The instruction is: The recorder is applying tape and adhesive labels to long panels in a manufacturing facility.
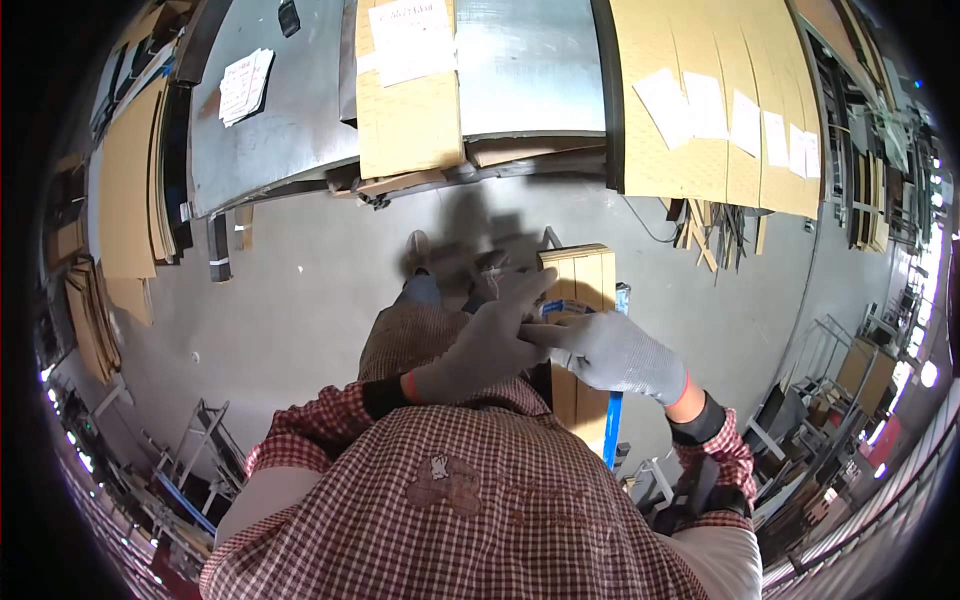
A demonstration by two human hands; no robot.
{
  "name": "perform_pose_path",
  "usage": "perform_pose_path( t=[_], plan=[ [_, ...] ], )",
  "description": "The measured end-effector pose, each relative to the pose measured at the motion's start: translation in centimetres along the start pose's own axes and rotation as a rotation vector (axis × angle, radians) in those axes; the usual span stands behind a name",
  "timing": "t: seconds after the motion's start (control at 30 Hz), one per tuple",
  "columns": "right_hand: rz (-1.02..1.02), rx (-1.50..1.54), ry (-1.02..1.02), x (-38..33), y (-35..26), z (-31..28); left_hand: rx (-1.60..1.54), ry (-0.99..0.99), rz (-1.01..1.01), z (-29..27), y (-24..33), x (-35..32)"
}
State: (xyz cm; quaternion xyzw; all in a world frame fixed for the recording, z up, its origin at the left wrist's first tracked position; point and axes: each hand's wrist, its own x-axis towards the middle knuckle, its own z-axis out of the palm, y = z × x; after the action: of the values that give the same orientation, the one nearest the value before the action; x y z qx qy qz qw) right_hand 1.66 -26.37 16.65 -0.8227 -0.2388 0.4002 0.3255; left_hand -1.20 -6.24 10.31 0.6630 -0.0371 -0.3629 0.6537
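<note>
Both my hands wear grey knit gloves and meet in front of my checked apron. My left hand [487, 347] is open, its fingers stretched out toward the far right. My right hand [625, 357] touches it from the right, one finger pointing left across it and the other fingers curled. Whatever those curled fingers hold, if anything, is hidden. Just beyond the hands shows a curved blue-and-white thing [567, 307], partly covered; I cannot tell whether it is held or lies on the cardboard. Beneath is a stack of long brown cardboard pieces [585, 270] beside a blue bar [613, 430].
Ahead stand a grey metal-topped table [530, 80] and cardboard stacks [720, 160] bearing white sheets. Cardboard sheets [135, 190] lean at the left. Loose strips [700, 235] hang or lie below the right stack. Metal frames [205, 450] stand at the lower left.
</note>
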Motion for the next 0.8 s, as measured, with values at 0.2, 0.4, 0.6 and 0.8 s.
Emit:
perform_pose_path(
  t=[0.2,0.4,0.6,0.8],
  plan=[
    [0.378,-0.146,0.181,-2.3,16.2,-2.8,0.125,0.188,0.006,-2.4,-9.4,4.0],
    [0.276,0.654,0.058,4.0,23.2,3.8,-0.044,-0.207,0.065,4.4,-20.5,13.6],
    [0.452,0.357,0.938,0.7,17.8,6.4,0.489,-0.398,0.318,3.9,-19.5,14.9],
    [0.752,-0.424,0.767,2.5,6.1,11.3,-1.301,-0.496,-0.358,-0.1,-22.5,14.3]
  ],
)
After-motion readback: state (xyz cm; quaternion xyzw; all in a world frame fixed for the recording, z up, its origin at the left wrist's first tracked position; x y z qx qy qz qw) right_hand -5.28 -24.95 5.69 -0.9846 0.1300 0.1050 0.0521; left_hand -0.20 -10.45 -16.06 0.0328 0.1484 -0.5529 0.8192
